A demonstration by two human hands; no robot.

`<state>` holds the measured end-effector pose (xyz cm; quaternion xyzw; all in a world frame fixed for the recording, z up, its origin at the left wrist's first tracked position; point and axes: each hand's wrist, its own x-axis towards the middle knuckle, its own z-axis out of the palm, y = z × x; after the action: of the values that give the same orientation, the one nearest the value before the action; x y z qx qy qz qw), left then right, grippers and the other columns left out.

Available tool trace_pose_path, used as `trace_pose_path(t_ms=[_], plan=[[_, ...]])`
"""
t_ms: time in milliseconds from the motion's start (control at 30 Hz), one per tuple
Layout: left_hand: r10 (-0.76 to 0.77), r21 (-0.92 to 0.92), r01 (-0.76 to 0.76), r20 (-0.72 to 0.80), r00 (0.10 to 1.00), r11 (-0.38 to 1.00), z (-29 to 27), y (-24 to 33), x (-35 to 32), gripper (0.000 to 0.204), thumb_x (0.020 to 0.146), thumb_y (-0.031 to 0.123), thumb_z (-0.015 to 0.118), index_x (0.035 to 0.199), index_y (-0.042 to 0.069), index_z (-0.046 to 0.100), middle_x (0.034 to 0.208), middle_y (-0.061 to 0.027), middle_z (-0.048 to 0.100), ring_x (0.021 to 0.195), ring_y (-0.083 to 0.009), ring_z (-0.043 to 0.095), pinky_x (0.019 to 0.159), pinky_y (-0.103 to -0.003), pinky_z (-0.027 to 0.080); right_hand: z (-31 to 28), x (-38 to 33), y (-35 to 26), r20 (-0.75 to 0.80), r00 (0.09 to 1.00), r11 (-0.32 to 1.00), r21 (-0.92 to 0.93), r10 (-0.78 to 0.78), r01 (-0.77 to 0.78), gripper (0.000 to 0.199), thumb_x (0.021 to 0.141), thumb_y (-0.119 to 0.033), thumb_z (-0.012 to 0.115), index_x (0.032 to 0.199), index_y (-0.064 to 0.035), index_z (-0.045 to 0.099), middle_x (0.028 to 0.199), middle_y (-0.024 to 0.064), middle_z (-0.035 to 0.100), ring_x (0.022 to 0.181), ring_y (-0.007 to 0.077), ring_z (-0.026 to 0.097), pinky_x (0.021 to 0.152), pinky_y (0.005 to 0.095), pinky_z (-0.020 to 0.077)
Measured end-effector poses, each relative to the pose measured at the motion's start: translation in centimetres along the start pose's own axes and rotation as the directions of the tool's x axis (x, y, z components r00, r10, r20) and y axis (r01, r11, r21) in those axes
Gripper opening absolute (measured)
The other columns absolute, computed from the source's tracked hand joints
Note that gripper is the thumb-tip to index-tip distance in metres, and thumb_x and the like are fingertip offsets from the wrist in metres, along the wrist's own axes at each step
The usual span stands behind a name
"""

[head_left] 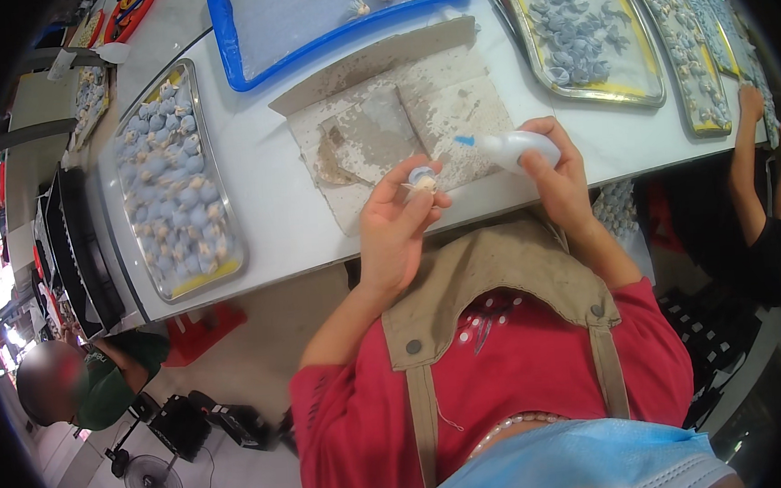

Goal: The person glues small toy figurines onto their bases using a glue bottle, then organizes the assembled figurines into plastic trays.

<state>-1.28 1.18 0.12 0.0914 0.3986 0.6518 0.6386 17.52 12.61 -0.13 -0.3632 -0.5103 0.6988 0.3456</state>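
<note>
Between the fingertips of my left hand (398, 221) is a small grey-and-cream figurine piece (422, 180), rounded in shape. My right hand (558, 173) is wrapped round a white squeeze bottle (519, 148). The bottle lies nearly level, and its blue tip (465, 140) points left toward the piece without touching it. Both hands are over the near edge of a stained, opened-out cardboard sheet (462, 96) on the white table.
A metal tray (238, 244) of grey-and-cream pieces lies left. At the back stands a blue-rimmed tray (251, 81); more trays, including one of grey parts (659, 98), line the right. A co-worker's arm (745, 155) reaches in at far right; another person (112, 377) is at lower left.
</note>
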Motion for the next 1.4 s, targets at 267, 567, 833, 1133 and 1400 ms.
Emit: trace_pose_path(t_ms=[267, 567, 833, 1133, 1400], plan=[[0.168, 0.268, -0.159, -0.009, 0.986, 0.950, 0.0, -1.1, -0.1, 0.038, 0.086, 0.000, 0.056, 0.123, 0.000, 0.045, 0.121, -0.0130, 0.052, 0.090, -0.0155, 0.059, 0.074, -0.023, 0.047, 0.6, -1.3, -2.7, 0.072, 0.940, 0.866, -0.371, -0.333, 0.335, 0.031, 0.076, -0.009, 0.072, 0.097, -0.0011, 0.051, 0.082, 0.0038, 0.058, 0.072, 0.0090, 0.055, 0.061, 0.0225, 0.0441], [0.215, 0.321, -0.205, 0.004, 0.977, 0.925, 0.1, -1.2, -0.3, 0.038, 0.084, -0.005, 0.056, 0.121, -0.004, 0.045, 0.115, -0.0123, 0.054, 0.088, -0.0133, 0.059, 0.078, -0.025, 0.048, 2.3, -1.0, -4.4, 0.255, 0.767, 0.472, -0.662, -0.589, 0.582, 0.035, 0.063, -0.018, 0.082, 0.082, -0.0016, 0.057, 0.068, 0.0070, 0.056, 0.057, 0.0185, 0.050, 0.050, 0.0263, 0.0400], [0.202, 0.314, -0.190, -0.005, 0.979, 0.930, -0.2, -1.1, -0.5, 0.038, 0.083, -0.005, 0.058, 0.119, -0.005, 0.047, 0.108, -0.0114, 0.055, 0.088, -0.0119, 0.058, 0.079, -0.024, 0.047, 3.7, -0.7, -4.6, 0.325, 0.710, 0.361, -0.686, -0.625, 0.632, 0.031, 0.060, -0.016, 0.081, 0.076, -0.0023, 0.058, 0.065, 0.0048, 0.057, 0.054, 0.0189, 0.048, 0.046, 0.0271, 0.0386], [0.215, 0.311, -0.200, -0.013, 0.977, 0.929, 0.0, -1.3, -0.5, 0.036, 0.085, 0.000, 0.058, 0.118, -0.004, 0.047, 0.113, -0.0143, 0.057, 0.088, -0.0134, 0.059, 0.075, -0.023, 0.047, 3.2, -0.6, -4.3, 0.322, 0.710, 0.367, -0.681, -0.626, 0.633, 0.032, 0.060, -0.016, 0.081, 0.077, -0.0023, 0.058, 0.066, 0.0053, 0.057, 0.055, 0.0193, 0.048, 0.047, 0.0272, 0.0390], [0.098, 0.210, -0.085, -0.051, 0.994, 0.974, 0.3, -1.4, -0.3, 0.034, 0.086, 0.008, 0.059, 0.118, 0.002, 0.048, 0.112, -0.0116, 0.060, 0.089, -0.0136, 0.060, 0.074, -0.022, 0.047, 2.2, -0.8, -3.8, 0.233, 0.749, 0.449, -0.677, -0.621, 0.583, 0.032, 0.061, -0.016, 0.081, 0.076, -0.0022, 0.057, 0.064, 0.0076, 0.055, 0.055, 0.0198, 0.049, 0.047, 0.0281, 0.0391]])
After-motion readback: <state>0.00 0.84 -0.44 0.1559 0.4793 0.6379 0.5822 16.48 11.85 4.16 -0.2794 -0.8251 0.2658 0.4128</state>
